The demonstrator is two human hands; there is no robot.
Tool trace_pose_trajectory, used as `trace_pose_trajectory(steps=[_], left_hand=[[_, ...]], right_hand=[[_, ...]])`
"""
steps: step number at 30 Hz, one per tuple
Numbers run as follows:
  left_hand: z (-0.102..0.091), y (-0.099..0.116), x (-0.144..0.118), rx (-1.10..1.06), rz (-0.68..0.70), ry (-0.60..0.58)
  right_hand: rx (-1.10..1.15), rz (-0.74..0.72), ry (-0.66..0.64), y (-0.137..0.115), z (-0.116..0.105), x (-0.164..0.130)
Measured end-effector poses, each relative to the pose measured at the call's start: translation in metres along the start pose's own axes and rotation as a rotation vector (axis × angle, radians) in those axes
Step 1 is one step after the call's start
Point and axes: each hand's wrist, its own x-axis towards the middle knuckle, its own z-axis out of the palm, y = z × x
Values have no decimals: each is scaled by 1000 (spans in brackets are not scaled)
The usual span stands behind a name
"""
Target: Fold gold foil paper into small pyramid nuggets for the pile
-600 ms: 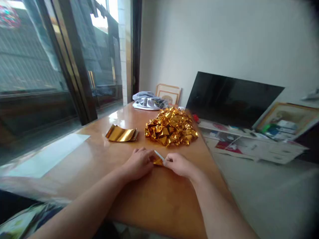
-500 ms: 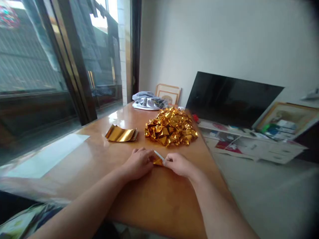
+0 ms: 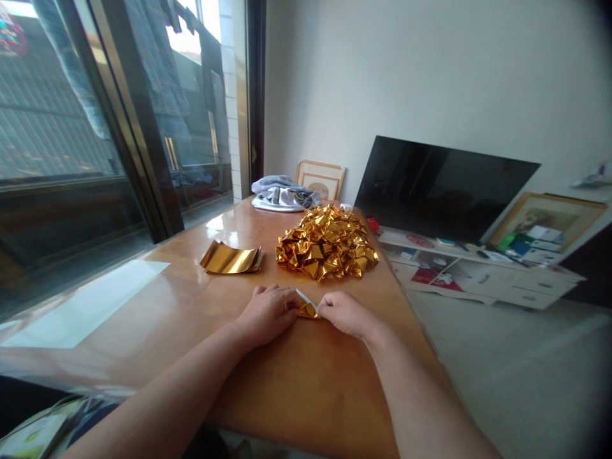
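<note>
Polished wood of the table [image 3: 296, 389] fills the lower middle of the frame, under both wrists. On it, just below the frame's centre, lies the gold foil piece [image 3: 307, 310], running left to right between my hands, its white edge [image 3: 304, 297] slanting down toward the right. My left hand [image 3: 268, 313] is nearer, covering its left end, held between thumb and fingers. My right hand [image 3: 347, 313] is curled at its right tip; whether it pinches, I can't tell. Beyond, at centre, sits the folded foil heap [image 3: 329, 245]; left of that, the flat foil stack [image 3: 233, 259].
</note>
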Motion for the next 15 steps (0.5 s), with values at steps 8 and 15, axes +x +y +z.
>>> trace_pose_trajectory(steps=[8,15], left_hand=[[-2,3,0,29,13,-13],[-4,7,-2,72,38,-28]], right_hand=[[36,-43,-93,-8,-14,-9],[4,-62,-132,-6,-17,-9]])
